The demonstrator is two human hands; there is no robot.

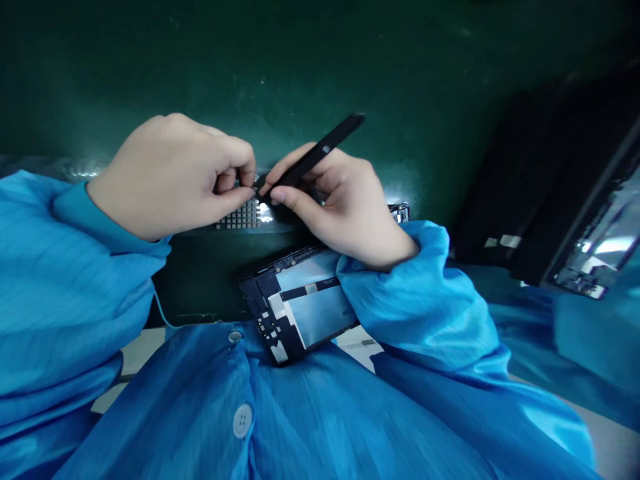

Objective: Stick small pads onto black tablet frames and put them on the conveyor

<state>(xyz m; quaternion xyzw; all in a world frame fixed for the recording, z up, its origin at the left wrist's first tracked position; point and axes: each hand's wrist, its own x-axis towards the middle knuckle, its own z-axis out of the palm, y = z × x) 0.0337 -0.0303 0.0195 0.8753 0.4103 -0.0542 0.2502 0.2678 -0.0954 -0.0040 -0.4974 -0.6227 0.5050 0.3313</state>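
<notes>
My left hand (175, 175) is closed in a pinch, thumb and forefinger pressed together just above a sheet of small square pads (241, 216) on the green mat. What it pinches is too small to make out. My right hand (345, 203) grips black tweezers (314, 157), whose tip meets my left fingertips while the far end points up and right. An opened tablet frame (300, 303), with dark boards and a pale panel, lies tilted below my hands, partly under my right sleeve.
The green mat (310, 60) covers the bench. A dark tray (565, 180) with shiny parts stands at the right edge. My blue smock sleeves and front (240, 413) fill the lower view. A blue-sleeved arm (595, 320) lies at the far right.
</notes>
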